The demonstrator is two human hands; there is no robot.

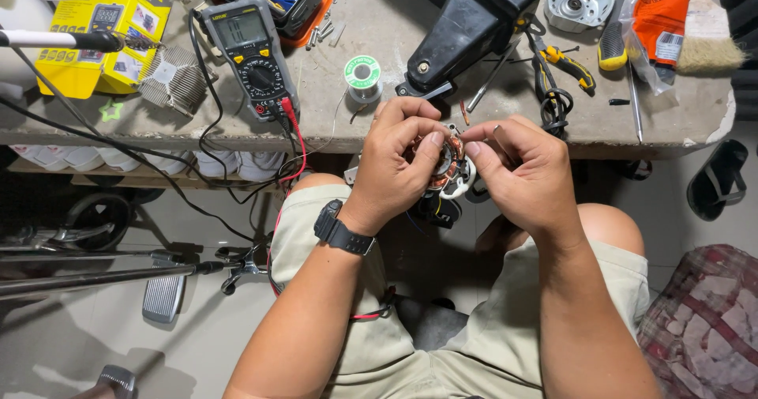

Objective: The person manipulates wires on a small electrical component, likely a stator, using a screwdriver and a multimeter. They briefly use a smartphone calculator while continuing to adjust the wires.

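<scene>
A small motor stator (448, 164) with copper windings and a white plastic frame is held between both hands just below the workbench edge, over my lap. My left hand (399, 156), with a black watch on its wrist, wraps around the stator's left side, thumb on the windings. My right hand (517, 170) holds the right side, its fingertips pinched at the top of the coil. Thin wires hang under the stator. Much of the part is hidden by my fingers.
The grey workbench (332, 91) carries a multimeter (250, 51) with red and black leads, a solder spool (362, 75), a black motor housing (474, 24), pliers (560, 63), a metal end cap (580, 0), a brush (707, 39), a yellow box (103, 28) and a heatsink (172, 79).
</scene>
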